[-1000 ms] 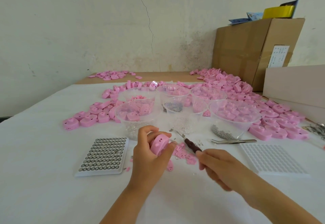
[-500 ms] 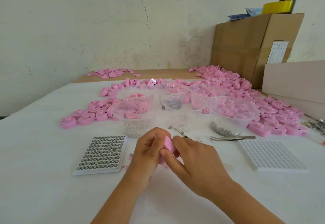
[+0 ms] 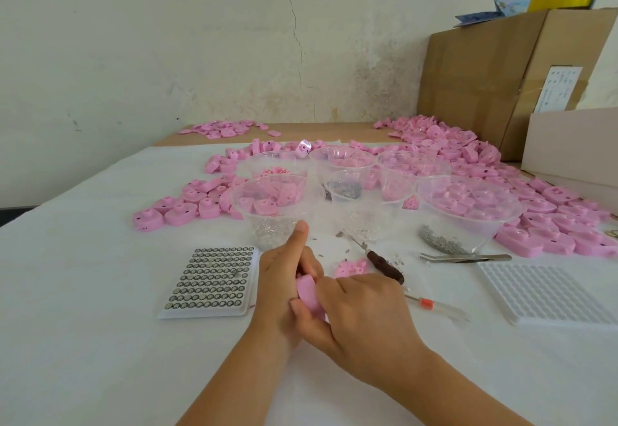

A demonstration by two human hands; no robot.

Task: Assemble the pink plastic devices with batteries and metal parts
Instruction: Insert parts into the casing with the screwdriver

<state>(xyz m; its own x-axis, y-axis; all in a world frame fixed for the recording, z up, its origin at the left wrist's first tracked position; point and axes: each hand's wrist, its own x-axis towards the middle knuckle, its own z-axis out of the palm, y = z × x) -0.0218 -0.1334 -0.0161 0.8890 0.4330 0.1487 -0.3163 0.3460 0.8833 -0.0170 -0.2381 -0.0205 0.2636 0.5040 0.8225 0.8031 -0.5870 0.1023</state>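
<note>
1. On the white cloth, at our left, lies a battery tray (image 3: 210, 280), its grid packed with button cells row on row. At the right lies a white grid tray (image 3: 548, 292).
2. Beyond the hands stand clear plastic cups. The front left cup (image 3: 245, 211) has small clear bits at its bottom, and so does the front middle cup (image 3: 384, 205).
3. The large clear bowl (image 3: 498, 228) on the right holds a drift of grey metal parts (image 3: 441, 243) against its near wall. Pink shells show through it; we cannot tell whether they lie inside or behind.
4. A cup behind these (image 3: 334, 178) holds dark grey metal bits, and the rear cups on either side of it show small pink pieces.
5. Loose pink shells (image 3: 468, 158) lie heaped around the cups and run back to the cardboard box (image 3: 495, 84).
6. The pink device (image 3: 309, 295) is held edge-up just above the cloth, between both hands. Our left hand (image 3: 284, 288) grips it from the left with its lower fingers curled, while its index finger (image 3: 301, 238) points straight out toward the front left cup.
7. Our right hand (image 3: 364, 315) wraps the device from the right, fingers clenched over it and thumb (image 3: 301, 308) pressed on its near edge.
8. Just beyond the right hand lie a dark-handled tool (image 3: 384, 267) and a small pile of pink pieces (image 3: 349, 267). The tweezers (image 3: 465, 256) are farther right.
</note>
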